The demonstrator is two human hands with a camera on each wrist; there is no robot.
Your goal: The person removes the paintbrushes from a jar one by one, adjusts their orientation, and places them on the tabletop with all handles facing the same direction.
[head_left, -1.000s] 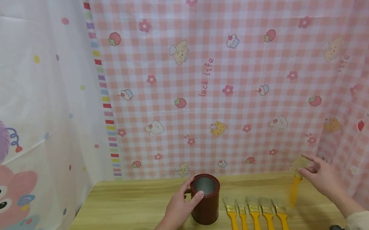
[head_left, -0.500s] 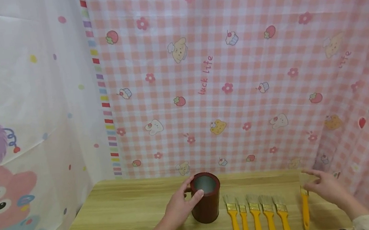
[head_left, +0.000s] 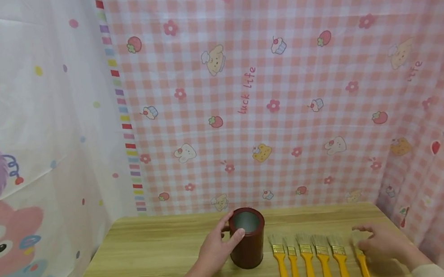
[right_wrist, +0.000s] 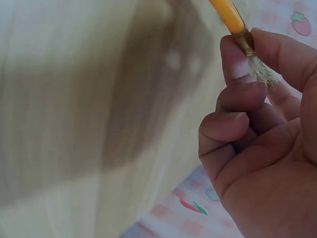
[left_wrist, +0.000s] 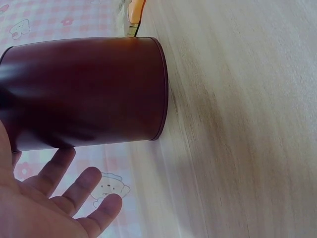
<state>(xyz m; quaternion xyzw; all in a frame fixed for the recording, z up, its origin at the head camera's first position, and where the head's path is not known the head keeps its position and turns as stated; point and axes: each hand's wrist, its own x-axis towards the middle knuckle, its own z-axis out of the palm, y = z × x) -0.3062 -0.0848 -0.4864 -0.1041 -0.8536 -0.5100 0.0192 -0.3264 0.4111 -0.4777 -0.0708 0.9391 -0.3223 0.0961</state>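
My left hand [head_left: 217, 252] holds a dark brown mug [head_left: 248, 251] that stands upright on the table, its thumb at the front near the rim. In the left wrist view the other fingers [left_wrist: 81, 183] spread loosely beside the mug's wall [left_wrist: 89, 94]. At the right end of a row of brushes, my right hand [head_left: 383, 241] pinches a paintbrush [head_left: 364, 268] with a yellow handle. The right wrist view shows thumb and forefinger at the brush's metal band [right_wrist: 245, 42], bristles pointing toward the palm. Whether its handle touches the table, I cannot tell.
Several yellow-handled paintbrushes [head_left: 308, 260] lie side by side, bristles away from me, between the mug and my right hand. The wooden table [head_left: 156, 249] ends at a pink checked cloth [head_left: 269, 129] behind and at the right. A white printed cloth [head_left: 50, 129] hangs at the left.
My right hand has brought the paintbrush down and toward me, then slightly left, alongside the row. The left hand and the mug have stayed put. A dark object at the lower right has left view.
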